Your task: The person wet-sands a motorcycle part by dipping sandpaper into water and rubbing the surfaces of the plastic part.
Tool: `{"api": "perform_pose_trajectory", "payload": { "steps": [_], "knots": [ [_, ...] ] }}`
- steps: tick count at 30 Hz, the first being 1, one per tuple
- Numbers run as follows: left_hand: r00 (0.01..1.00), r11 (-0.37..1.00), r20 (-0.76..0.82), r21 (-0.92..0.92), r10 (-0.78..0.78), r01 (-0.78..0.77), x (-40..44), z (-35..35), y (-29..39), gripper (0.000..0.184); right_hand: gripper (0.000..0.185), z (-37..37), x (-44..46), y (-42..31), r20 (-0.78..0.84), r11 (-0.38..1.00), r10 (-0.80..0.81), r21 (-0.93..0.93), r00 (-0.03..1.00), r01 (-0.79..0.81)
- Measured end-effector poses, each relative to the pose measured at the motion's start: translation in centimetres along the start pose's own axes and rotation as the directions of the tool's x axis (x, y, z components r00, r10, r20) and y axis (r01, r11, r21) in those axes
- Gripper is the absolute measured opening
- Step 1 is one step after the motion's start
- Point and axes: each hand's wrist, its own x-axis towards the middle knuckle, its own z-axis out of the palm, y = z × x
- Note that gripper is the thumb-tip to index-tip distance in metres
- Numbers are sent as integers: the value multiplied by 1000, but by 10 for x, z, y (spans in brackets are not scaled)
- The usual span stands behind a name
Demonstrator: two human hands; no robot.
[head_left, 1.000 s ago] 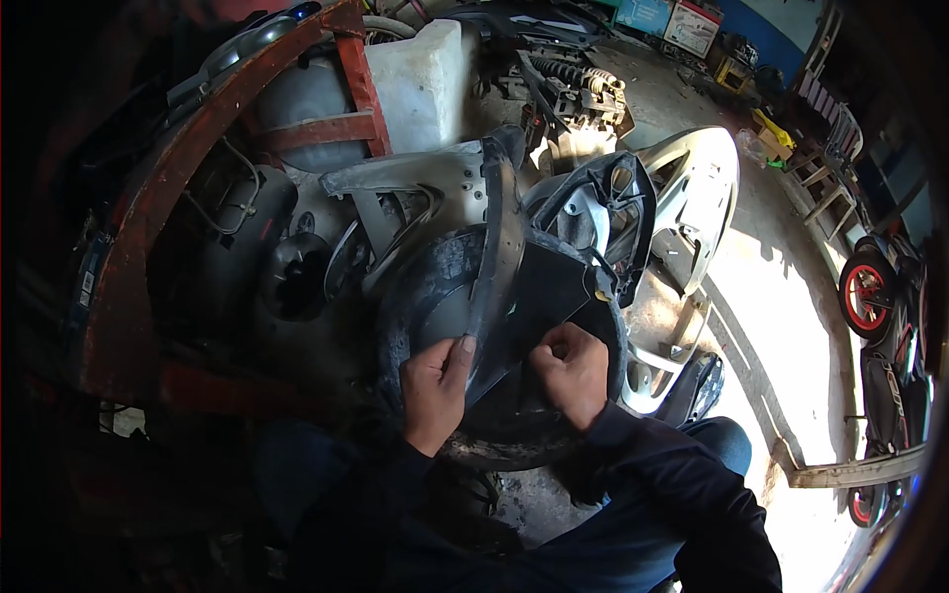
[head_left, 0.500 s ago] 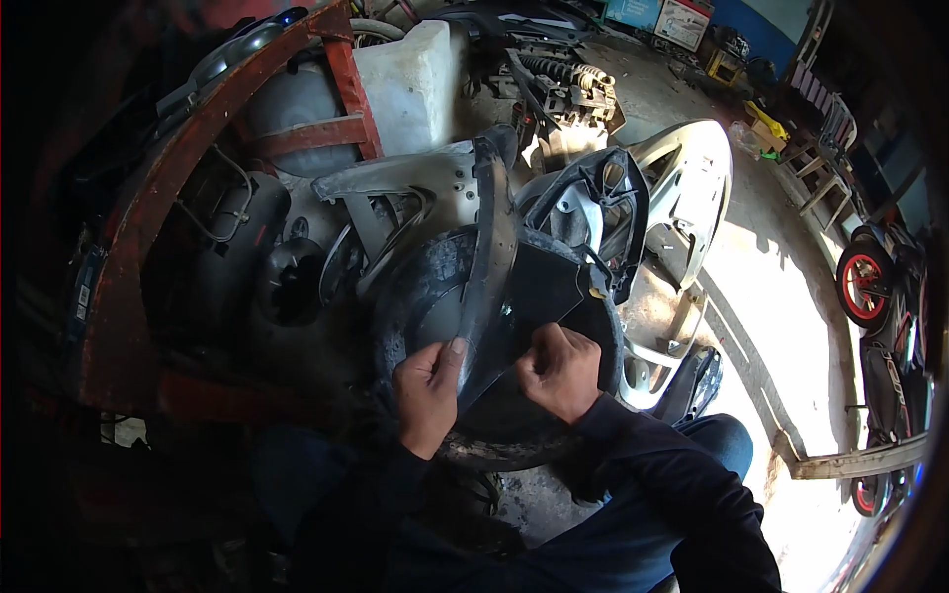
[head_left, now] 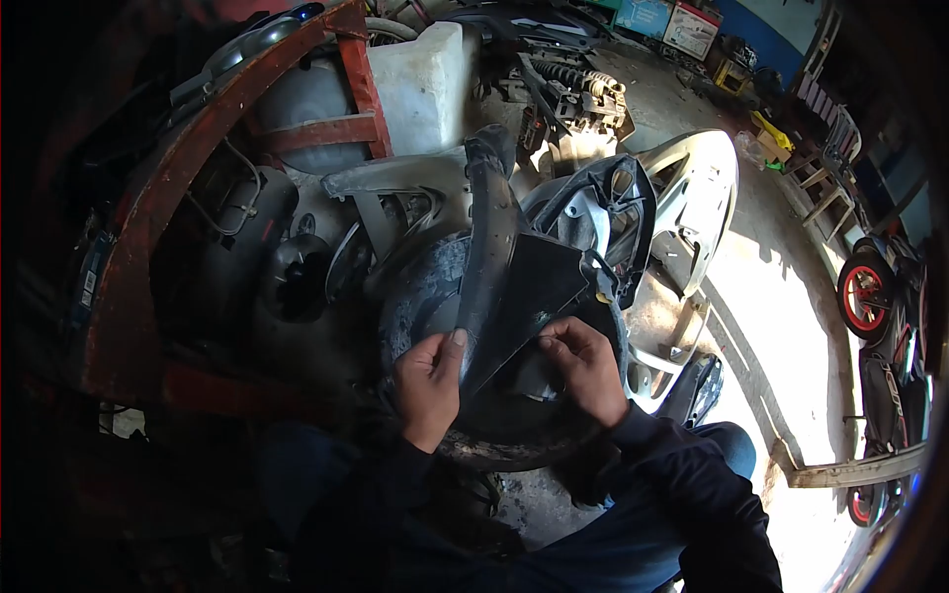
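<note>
A dark, scuffed motorcycle body panel [head_left: 491, 232] lies tilted across a round black tub [head_left: 415, 306], with its flat black face toward the right. My left hand [head_left: 429, 390] grips the panel's lower end, thumb on top and fingers underneath. At the panel's right edge, my right hand [head_left: 585, 371] is closed in a pinch, thumb against the fingers. Whatever sits between those fingertips is too small or hidden to make out. A pale grey patch shows inside the tub just below my right hand; I cannot tell what it is.
Pale body panels [head_left: 707, 183] and a black-edged fairing part [head_left: 623, 222] stand beyond the tub. A red metal frame [head_left: 148, 237] rises on the left. A shock absorber [head_left: 583, 74] lies behind. A motorcycle wheel [head_left: 865, 289] and a wooden beam [head_left: 860, 469] are on the right.
My right hand has moved slightly right from over the panel's face to its edge, turning from a fist to a pinch. My left hand keeps its grip.
</note>
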Motion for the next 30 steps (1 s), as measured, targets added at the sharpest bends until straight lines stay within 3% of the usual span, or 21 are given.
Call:
{"api": "perform_pose_trajectory", "payload": {
  "steps": [3,5,14,17,20,30],
  "knots": [
    [999,997,1,66,37,-37,-2,-1,6,30,16,-2,-4,-11,58,993,107,50,993,-110],
    [999,996,-3,76,44,-44,-3,0,6,29,12,-3,-5,-16,134,932,294,181,946,-315],
    [992,982,12,137,129,-129,-9,10,8,23,22,-5,-10,-12,115,762,509,402,853,-508],
    [988,977,24,143,153,-155,-11,12,7,22,21,-8,-9,-8,137,708,584,397,800,-584],
    [986,975,26,147,168,-170,-12,14,5,21,21,-8,-10,3,165,719,501,465,849,-516],
    [993,988,7,97,120,-120,-9,13,2,23,11,8,-10,-3,47,680,520,581,853,-447]
  ]
}}
